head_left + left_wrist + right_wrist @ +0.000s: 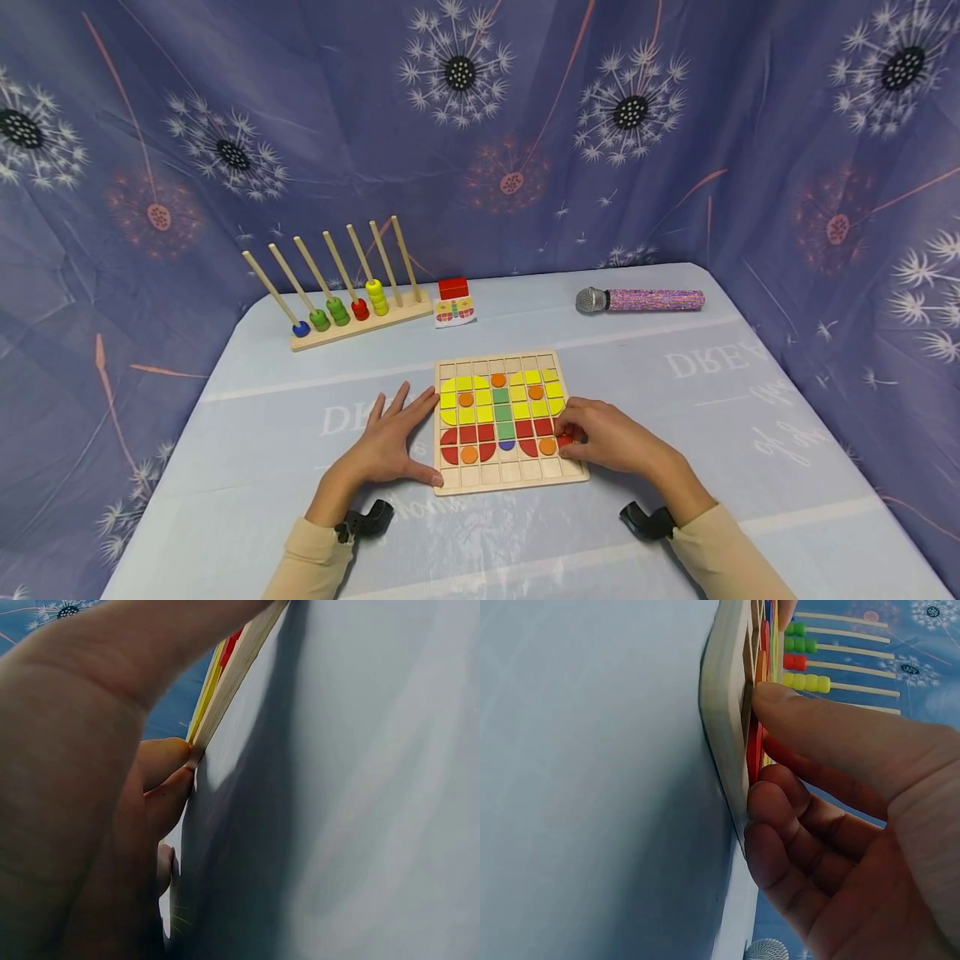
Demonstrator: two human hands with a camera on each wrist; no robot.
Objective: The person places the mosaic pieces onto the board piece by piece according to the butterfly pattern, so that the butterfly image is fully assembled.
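Observation:
A square wooden grid board lies flat on the table, with flat yellow, green, red, orange and blue pieces set in its cells as a butterfly. Fingers spread, my left hand touches the board's left edge with thumb and fingertips. At the lower right of the board my right hand pinches a red piece between thumb and curled fingers. That red piece sits at the board's surface in the right wrist view, partly hidden by the fingers. The left wrist view shows the board's edge side-on by the fingertips.
Behind the board stands a wooden peg rack with coloured beads on several pegs. Beside it are a printed pattern card and a red block. A glittery microphone lies at the back right. A patterned curtain hangs behind the table.

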